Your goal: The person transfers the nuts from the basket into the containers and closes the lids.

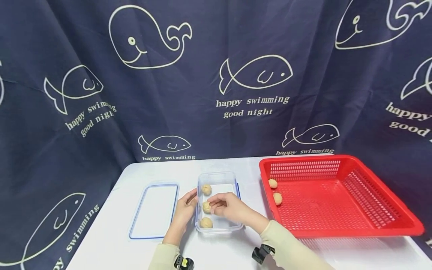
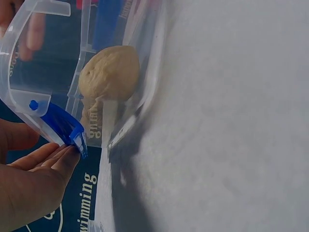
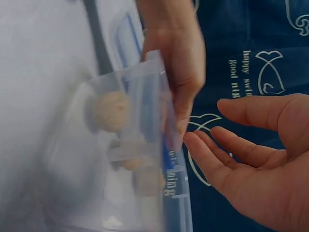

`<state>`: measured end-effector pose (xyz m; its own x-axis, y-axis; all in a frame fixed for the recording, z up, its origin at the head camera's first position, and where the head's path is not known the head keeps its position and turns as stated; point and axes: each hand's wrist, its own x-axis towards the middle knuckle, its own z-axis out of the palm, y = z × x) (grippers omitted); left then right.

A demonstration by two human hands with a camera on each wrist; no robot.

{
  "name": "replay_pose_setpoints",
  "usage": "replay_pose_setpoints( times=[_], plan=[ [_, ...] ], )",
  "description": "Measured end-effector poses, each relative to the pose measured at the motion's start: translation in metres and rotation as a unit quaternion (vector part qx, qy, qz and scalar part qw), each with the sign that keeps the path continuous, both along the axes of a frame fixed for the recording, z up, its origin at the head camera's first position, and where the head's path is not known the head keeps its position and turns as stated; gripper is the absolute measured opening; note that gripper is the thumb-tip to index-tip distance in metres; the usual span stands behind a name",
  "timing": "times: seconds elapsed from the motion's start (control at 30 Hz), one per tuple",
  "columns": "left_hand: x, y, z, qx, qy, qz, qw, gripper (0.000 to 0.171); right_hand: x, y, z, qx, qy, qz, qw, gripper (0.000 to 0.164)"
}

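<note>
A clear plastic storage box [image 1: 219,229] with blue clips stands at the table's middle in the head view. Three walnuts lie along its left side: a far walnut [image 1: 206,189], a middle walnut [image 1: 206,207] and a near walnut [image 1: 206,222]. My left hand [image 1: 185,210] rests against the box's left side; in the left wrist view its fingertips touch a blue clip [image 2: 65,126]. Over the box, beside the middle walnut, is my right hand [image 1: 229,206]. The right wrist view shows that hand [image 3: 260,154] with parted thumb and fingers, nothing between them.
A red plastic basket [image 1: 341,233] stands to the right, with two walnuts [image 1: 277,198] by its left wall. Left of the box, a clear lid [image 1: 153,210] with a blue seal lies flat on the white table [image 1: 111,228]. A dark blue curtain [image 1: 202,123] hangs behind.
</note>
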<state>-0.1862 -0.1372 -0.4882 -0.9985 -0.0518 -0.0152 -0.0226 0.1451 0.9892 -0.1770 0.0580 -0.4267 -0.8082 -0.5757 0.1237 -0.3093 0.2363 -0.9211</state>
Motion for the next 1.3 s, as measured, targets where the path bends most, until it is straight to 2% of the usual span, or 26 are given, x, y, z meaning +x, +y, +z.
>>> replay_pose_setpoints(
  times=[0.3, 0.4, 0.57, 0.8, 1.0, 1.3],
  plan=[
    [0.001, -0.001, 0.002, 0.002, 0.004, -0.003, 1.0000, 0.040, 0.002, 0.010, 0.038, 0.001, 0.044, 0.004, 0.999, 0.029],
    [0.002, -0.001, 0.002, 0.001, 0.003, -0.003, 1.0000, 0.040, -0.003, 0.016, 0.049, 0.002, 0.058, -0.003, 0.998, 0.030],
    [0.002, -0.002, 0.002, 0.001, 0.000, -0.002, 1.0000, 0.041, -0.013, 0.029, 0.066, -0.010, 0.046, -0.016, 0.999, 0.033],
    [-0.001, -0.002, 0.000, 0.001, 0.004, -0.005, 1.0000, 0.040, -0.027, 0.053, 0.087, -0.020, 0.047, -0.060, 0.997, 0.032],
    [0.000, -0.002, 0.002, 0.003, -0.001, 0.002, 1.0000, 0.040, -0.040, 0.074, 0.091, -0.045, 0.022, -0.100, 0.994, 0.032],
    [0.000, -0.002, 0.001, 0.001, -0.006, 0.005, 1.0000, 0.039, -0.056, 0.117, 0.080, -0.034, 0.023, -0.137, 0.990, 0.037]
  ],
)
